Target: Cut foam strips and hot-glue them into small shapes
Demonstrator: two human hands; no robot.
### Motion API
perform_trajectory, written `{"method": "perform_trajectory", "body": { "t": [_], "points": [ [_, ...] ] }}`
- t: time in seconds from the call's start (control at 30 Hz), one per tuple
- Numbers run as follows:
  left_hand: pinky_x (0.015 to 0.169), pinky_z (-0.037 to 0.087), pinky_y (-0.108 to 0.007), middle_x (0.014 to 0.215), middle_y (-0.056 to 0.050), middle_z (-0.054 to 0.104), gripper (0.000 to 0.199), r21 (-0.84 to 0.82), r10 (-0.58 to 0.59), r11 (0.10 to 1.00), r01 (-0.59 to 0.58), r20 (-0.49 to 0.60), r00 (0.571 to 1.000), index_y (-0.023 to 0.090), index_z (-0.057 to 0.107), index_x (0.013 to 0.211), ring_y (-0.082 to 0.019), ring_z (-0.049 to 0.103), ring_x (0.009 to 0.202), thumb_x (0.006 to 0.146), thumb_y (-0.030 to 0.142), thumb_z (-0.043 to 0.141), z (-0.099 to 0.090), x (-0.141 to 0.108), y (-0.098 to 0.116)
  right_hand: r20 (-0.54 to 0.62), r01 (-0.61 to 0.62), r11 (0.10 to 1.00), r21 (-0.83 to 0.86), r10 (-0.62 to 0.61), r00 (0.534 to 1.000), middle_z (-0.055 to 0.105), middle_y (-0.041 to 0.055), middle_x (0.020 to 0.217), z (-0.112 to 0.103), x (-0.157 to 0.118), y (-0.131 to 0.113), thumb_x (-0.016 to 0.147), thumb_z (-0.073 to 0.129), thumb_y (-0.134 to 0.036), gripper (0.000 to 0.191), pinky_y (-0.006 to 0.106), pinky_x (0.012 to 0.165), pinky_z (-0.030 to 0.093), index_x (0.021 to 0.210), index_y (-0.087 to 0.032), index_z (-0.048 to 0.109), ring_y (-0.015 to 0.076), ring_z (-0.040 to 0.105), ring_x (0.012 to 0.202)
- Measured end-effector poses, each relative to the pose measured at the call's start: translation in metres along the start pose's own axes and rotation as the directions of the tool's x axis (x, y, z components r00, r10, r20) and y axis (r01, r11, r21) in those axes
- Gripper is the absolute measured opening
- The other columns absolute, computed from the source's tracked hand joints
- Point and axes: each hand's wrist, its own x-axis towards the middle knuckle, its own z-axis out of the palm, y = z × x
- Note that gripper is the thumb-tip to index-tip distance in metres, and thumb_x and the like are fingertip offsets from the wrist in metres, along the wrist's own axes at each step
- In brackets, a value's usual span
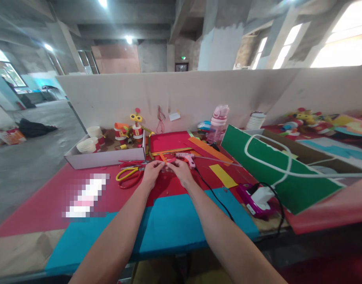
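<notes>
My left hand [153,172] and my right hand [181,172] meet over the red table cover [171,188], with their fingertips nearly touching. Between them is a small orange strip [163,158], pinched by the fingers of both hands. A bit of pink or red shows beside it at my right fingertips, too small to make out. Left of my left hand lie scissors with yellow and red handles [127,174]. Just behind my right hand rests a pink glue gun [186,159], its black cord running toward the front edge.
A box [110,161] with paper cups and cup figures stands at the left. At the right are a green board [257,165], a purple power strip [254,205] and a pink bottle [218,123]. Blue sheet [169,225] covers the front edge; a yellow strip [223,176] lies right.
</notes>
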Motion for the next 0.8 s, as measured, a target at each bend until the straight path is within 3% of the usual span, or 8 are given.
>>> {"method": "perform_trajectory", "body": {
  "t": [0.17, 0.33, 0.5, 0.63, 0.8],
  "points": [
    [0.055, 0.039, -0.023, 0.058, -0.002, 0.062, 0.031, -0.082, -0.041, 0.996, 0.043, 0.021, 0.999, 0.012, 0.069, 0.068, -0.010, 0.051, 0.053, 0.056, 0.039, 0.079, 0.000, -0.001, -0.001, -0.015, 0.012, 1.000, -0.028, -0.012, 1.000, 0.071, 0.0016, 0.067, -0.002, 0.002, 0.003, 0.061, 0.074, -0.043, 0.028, 0.032, 0.070, 0.054, 0.073, -0.018, 0.069, 0.0179, 0.066, 0.064],
    [0.054, 0.039, -0.022, 0.056, -0.002, 0.062, 0.031, -0.053, -0.021, 0.998, 0.021, 0.014, 1.000, 0.012, 0.071, 0.070, -0.010, 0.051, 0.053, 0.058, 0.040, 0.078, -0.001, 0.000, -0.005, -0.031, -0.002, 1.000, -0.010, 0.002, 1.000, 0.071, 0.0029, 0.066, -0.001, 0.000, 0.004, 0.060, 0.075, -0.043, 0.029, 0.033, 0.070, 0.055, 0.071, -0.017, 0.069, 0.0182, 0.066, 0.063],
    [0.052, 0.038, -0.023, 0.058, -0.001, 0.063, 0.032, -0.014, -0.007, 1.000, 0.007, -0.036, 0.999, 0.013, 0.072, 0.073, -0.010, 0.051, 0.052, 0.058, 0.040, 0.078, 0.004, -0.001, -0.005, -0.120, -0.019, 1.000, -0.004, 0.018, 0.993, 0.070, 0.0034, 0.064, 0.002, -0.003, -0.001, 0.060, 0.074, -0.039, 0.025, 0.032, 0.066, 0.053, 0.068, -0.016, 0.068, 0.0177, 0.065, 0.060],
    [0.057, 0.041, -0.023, 0.063, -0.002, 0.066, 0.032, -0.040, -0.019, 0.999, 0.019, -0.014, 1.000, 0.013, 0.071, 0.076, -0.011, 0.054, 0.056, 0.056, 0.037, 0.079, 0.007, -0.004, 0.000, -0.145, -0.034, 0.995, 0.090, 0.047, 0.988, 0.068, 0.0015, 0.062, 0.006, -0.004, -0.004, 0.058, 0.074, -0.037, 0.023, 0.031, 0.068, 0.053, 0.067, -0.017, 0.068, 0.0153, 0.062, 0.059],
    [0.054, 0.040, -0.022, 0.061, -0.001, 0.065, 0.027, -0.028, -0.019, 0.999, 0.018, -0.043, 0.999, 0.013, 0.069, 0.073, -0.010, 0.053, 0.053, 0.055, 0.032, 0.079, 0.005, -0.003, 0.000, -0.095, -0.111, 0.974, 0.198, 0.132, 0.987, 0.067, -0.0001, 0.063, 0.008, -0.004, -0.005, 0.052, 0.077, -0.036, 0.028, 0.030, 0.068, 0.052, 0.071, -0.017, 0.067, 0.0130, 0.061, 0.060]
  ]
}}
